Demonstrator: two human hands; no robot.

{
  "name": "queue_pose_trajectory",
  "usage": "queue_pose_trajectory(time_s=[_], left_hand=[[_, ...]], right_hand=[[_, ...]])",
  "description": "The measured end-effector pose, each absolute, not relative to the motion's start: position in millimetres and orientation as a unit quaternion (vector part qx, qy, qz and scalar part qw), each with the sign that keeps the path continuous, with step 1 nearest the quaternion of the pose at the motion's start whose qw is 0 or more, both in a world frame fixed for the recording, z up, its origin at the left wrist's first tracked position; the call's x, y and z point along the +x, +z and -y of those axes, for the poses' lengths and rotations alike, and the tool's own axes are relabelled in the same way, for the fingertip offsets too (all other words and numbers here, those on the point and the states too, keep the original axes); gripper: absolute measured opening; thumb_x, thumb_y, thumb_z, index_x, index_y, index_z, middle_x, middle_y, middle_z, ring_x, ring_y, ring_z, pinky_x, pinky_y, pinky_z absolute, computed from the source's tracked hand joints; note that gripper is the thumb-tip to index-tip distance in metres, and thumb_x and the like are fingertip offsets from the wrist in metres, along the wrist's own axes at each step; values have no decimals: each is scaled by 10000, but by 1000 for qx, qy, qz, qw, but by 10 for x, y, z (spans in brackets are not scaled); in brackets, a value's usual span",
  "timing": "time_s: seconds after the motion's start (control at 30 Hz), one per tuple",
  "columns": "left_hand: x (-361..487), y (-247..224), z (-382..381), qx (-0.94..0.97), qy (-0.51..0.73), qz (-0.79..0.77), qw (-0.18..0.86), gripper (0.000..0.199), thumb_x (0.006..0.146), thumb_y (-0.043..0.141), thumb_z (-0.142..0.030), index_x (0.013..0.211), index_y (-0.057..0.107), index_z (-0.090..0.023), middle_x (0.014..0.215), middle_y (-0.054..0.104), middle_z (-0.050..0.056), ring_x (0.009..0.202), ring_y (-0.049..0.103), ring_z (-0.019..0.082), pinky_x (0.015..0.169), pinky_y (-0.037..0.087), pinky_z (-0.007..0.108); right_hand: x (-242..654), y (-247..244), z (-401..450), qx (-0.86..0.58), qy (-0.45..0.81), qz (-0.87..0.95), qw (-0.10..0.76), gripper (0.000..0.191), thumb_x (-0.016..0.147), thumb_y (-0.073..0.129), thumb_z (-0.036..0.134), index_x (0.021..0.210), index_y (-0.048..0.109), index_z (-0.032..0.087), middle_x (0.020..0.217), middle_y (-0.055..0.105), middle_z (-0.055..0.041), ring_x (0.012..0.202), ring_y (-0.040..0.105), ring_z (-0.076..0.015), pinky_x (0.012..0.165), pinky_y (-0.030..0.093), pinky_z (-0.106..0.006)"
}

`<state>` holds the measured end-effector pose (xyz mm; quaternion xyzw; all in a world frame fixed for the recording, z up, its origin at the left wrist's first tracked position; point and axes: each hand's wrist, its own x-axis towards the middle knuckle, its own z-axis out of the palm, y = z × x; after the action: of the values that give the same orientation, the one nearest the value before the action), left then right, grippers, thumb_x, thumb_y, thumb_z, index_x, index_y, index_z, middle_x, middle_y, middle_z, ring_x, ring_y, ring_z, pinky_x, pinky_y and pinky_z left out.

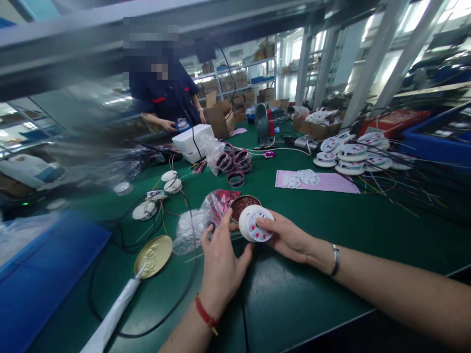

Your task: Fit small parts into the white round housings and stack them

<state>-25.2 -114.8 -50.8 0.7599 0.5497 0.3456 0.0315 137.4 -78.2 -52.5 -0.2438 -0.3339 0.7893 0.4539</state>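
Note:
My right hand (289, 238) grips a round white dial unit (253, 226), its thumb pressed on the printed face with red pointers. Beside it, my left hand (224, 257) is open, fingers and thumb apart around the unit's left side; whether a fingertip touches it I cannot tell. Just behind the unit stands a round tin (245, 202) of small reddish-brown pieces, partly covered. A clear plastic bag (196, 225) with red contents lies left of the tin. On a pink sheet (331, 182) to the right rest two printed dial discs (308, 177).
More white dial units with wires (351, 153) are piled at right; several others (144, 211) lie left among black cables. A gold dish (153, 256) holds a white tube's nozzle (114, 314). Dark-rimmed rings (235, 164) sit mid-table. A blue bin (55, 279) stands left. Across the table a person (165, 98) holds something blue.

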Motion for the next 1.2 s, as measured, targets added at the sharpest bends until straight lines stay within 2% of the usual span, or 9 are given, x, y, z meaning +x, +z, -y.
queue_pose_trajectory(time_s=[0.07,0.17,0.23,0.33,0.6,0.73,0.93,1.07,1.2], left_hand=[[-265,-468,1157,749,348,-555,102,567,813,575,-220,1332,349,-197,960,653,55,939,613,216,970,355,463],[-236,-417,1203,703,352,-547,289,232,879,490,-312,1079,514,-196,828,629,29,747,618,171,692,474,301],[-197,-411,1240,655,346,-521,424,216,905,439,-388,940,512,-188,721,589,-4,560,568,118,521,426,226],[-127,-466,1280,600,345,-474,545,282,919,393,-442,886,476,-175,613,545,-40,407,484,66,412,316,174],[9,-700,1247,485,454,-461,588,344,900,384,-513,871,444,-176,489,445,-98,318,311,26,396,288,159],[38,-691,1231,483,474,-454,580,377,874,417,-551,860,432,-174,495,449,-92,321,303,25,369,255,153],[57,-748,1334,492,388,-323,709,365,858,504,-501,1035,438,-189,579,494,-88,343,328,20,480,408,190],[31,-824,1432,514,220,-197,805,414,813,593,-495,1044,527,-158,645,581,-16,442,466,46,496,376,171],[-44,-798,1490,531,57,-171,828,451,722,718,-453,1091,645,-204,865,657,26,678,568,67,637,424,156]], right_hand=[[1398,-515,733,-239,793,336,449,429,697,769,291,1064,601,146,1002,661,-66,881,610,-165,809,461,-286],[1426,-501,683,-243,789,334,456,430,678,786,309,1036,617,139,970,670,-60,845,617,-155,809,461,-281],[1442,-492,664,-249,787,334,454,429,666,795,333,1008,624,137,918,678,-51,803,618,-147,779,465,-270],[1459,-488,643,-264,791,343,433,430,657,800,370,970,629,130,860,683,-47,748,613,-134,725,464,-246],[1461,-467,625,-219,830,324,398,544,746,658,560,1104,582,158,1088,642,-86,992,589,-196,907,414,-334],[1430,-472,709,-191,833,365,370,539,755,704,409,1198,534,154,1088,646,-109,963,605,-182,901,397,-310],[1502,-410,689,-204,820,308,436,470,857,574,464,1182,551,125,1118,624,-121,941,608,-154,925,423,-309],[2003,-178,573,-255,739,322,533,439,883,511,495,1161,583,164,1093,632,-104,695,552,-98,670,466,-230],[2895,238,606,-383,556,404,618,423,897,505,465,1202,582,183,1095,642,-158,568,450,-68,498,325,-233]])
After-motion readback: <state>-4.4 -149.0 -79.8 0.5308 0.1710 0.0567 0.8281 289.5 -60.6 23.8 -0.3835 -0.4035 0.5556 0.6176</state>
